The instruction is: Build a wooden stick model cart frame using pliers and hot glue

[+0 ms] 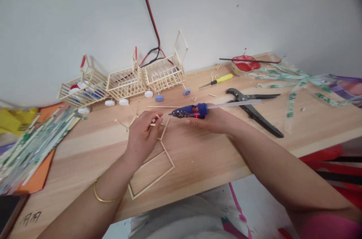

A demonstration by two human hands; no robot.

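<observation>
My right hand [216, 120] is wrapped round a blue hot glue gun [188, 111], its nozzle pointing left. A translucent glue stick [243, 103] juts from the gun's back end, and a small red light glows on its body. My left hand [144, 133] is closed, with short pale wooden sticks [153, 124] between thumb and fingers, just left of the nozzle. Under and beside this hand lies a flat rectangular frame of thin wooden sticks [154, 185], partly hidden by the wrist. Another loose stick [165, 129] lies close by.
Small stick-built carts [165, 75] with white and blue wheels line the wall. Behind my right hand are a yellow-handled screwdriver [224, 78], black cutters [251, 109] and a red-lined bowl [245, 66]. Wrapped sticks [42, 144] lie left; green-printed wrappers [291, 103] lie right.
</observation>
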